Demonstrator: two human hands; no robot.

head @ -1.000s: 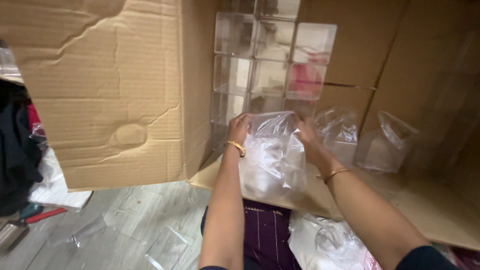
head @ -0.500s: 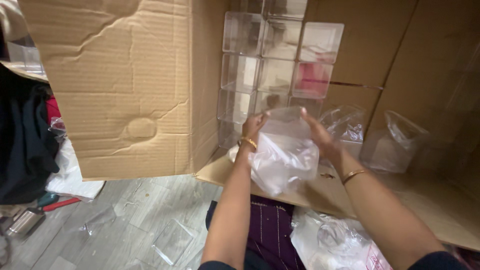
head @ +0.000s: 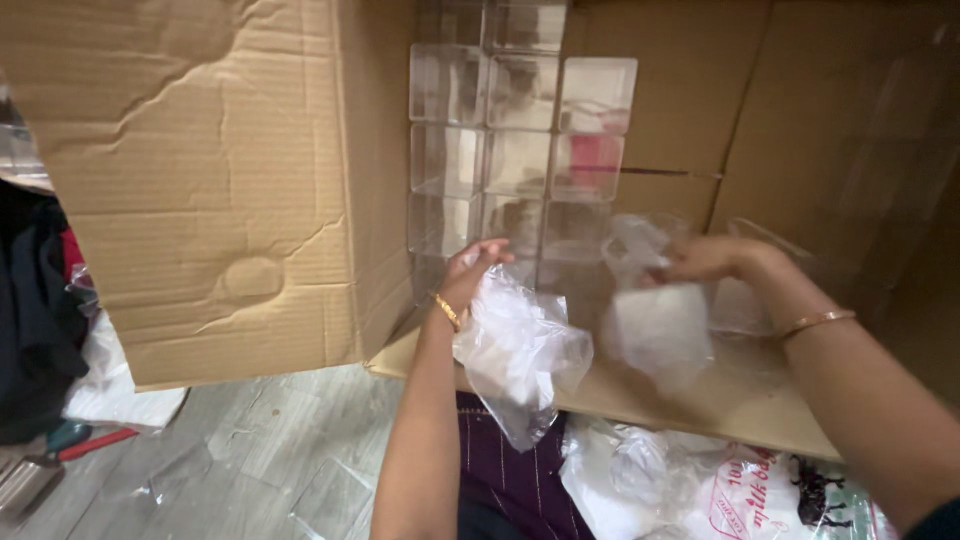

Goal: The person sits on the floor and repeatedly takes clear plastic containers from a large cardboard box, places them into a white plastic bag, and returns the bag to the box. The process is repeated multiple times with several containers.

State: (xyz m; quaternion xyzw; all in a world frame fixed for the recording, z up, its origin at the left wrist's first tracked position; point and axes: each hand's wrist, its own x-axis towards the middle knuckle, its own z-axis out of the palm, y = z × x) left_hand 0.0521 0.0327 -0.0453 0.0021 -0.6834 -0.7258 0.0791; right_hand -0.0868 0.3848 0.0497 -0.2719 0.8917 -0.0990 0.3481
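Left hand [head: 478, 272]: one plastic bag [head: 515, 350]; right hand [head: 705, 258]: one clear box [head: 660, 325].

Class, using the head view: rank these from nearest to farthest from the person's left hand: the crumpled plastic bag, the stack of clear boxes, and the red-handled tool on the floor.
1. Crumpled plastic bag: held in the left hand, hanging just below it.
2. Stack of clear boxes: just above and behind the hand, inside the cardboard box.
3. Red-handled tool: far left, on the floor.
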